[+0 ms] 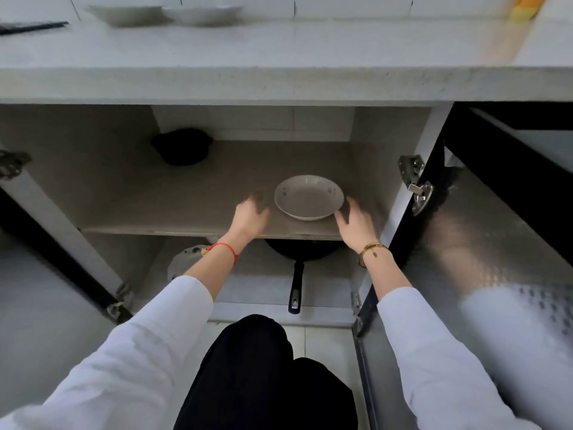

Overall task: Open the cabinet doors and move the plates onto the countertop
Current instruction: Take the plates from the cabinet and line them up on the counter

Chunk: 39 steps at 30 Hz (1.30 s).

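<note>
- While both cabinet doors stand swung open, the left door [37,293] at the left edge and the right door [483,243] with its patterned metal lining at the right, a white plate [308,197] sits on the upper shelf [173,200] inside, toward the right.
- The left hand [250,216] reaches in just left of the plate, fingers spread and blurred, gripping nothing.
- The right hand [356,226] is just beside the plate's right rim, fingers apart and empty; whether it touches the rim I cannot tell.
- Two more white plates [198,14] rest on the countertop [279,57] near the tiled wall.
- A dark pot [183,147] sits at the shelf's back left.
- Below the shelf, a black pan [297,274] points its handle outward, with a pale lid [186,262] to its left.
</note>
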Each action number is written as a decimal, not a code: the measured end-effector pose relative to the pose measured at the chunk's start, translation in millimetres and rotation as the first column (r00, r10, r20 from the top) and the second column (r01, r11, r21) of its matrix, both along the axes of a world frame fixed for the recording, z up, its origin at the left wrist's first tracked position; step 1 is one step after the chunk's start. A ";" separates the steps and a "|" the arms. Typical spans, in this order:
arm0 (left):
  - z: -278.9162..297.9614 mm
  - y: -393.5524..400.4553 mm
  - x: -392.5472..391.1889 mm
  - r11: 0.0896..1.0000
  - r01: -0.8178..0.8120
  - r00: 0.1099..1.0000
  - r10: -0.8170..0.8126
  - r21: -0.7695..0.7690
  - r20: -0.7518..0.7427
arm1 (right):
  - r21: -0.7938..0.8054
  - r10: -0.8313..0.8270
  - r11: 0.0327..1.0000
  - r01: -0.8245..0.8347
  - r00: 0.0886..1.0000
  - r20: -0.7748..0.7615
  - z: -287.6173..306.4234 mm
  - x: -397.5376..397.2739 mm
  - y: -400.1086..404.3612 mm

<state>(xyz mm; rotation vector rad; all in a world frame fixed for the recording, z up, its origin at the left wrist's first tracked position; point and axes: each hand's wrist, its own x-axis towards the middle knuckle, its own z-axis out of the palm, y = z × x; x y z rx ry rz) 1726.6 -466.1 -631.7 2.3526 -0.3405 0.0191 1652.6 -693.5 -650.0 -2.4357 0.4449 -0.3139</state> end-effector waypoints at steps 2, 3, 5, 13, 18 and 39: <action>-4.8 -6.9 8.5 0.999 -0.025 0.999 0.024 -0.022 -0.042 | -0.038 -0.016 0.999 0.015 0.999 -0.031 0.1 11.1 -3.6; -7.0 -10.6 12.7 0.999 -0.035 0.998 0.033 -0.020 -0.060 | -0.044 -0.018 0.999 0.016 0.999 -0.046 0.0 16.9 -5.6; -10.7 -17.6 21.3 0.999 -0.044 0.996 0.044 0.001 -0.080 | -0.025 -0.018 1.000 0.016 0.997 -0.070 -0.6 27.9 -9.8; -24.0 -31.5 53.4 0.999 -0.029 0.993 0.034 0.040 -0.117 | 0.042 -0.007 0.999 0.013 0.991 -0.133 -8.8 67.1 -22.1; -32.3 -33.2 65.9 0.992 0.040 0.990 -0.022 0.123 -0.138 | 0.073 -0.008 0.997 0.019 0.988 -0.154 -22.9 78.7 -24.6; -43.4 -14.7 43.9 0.982 0.009 0.980 -0.046 -0.189 -0.192 | 0.154 -0.054 0.987 0.053 0.999 0.004 -36.0 50.3 -5.4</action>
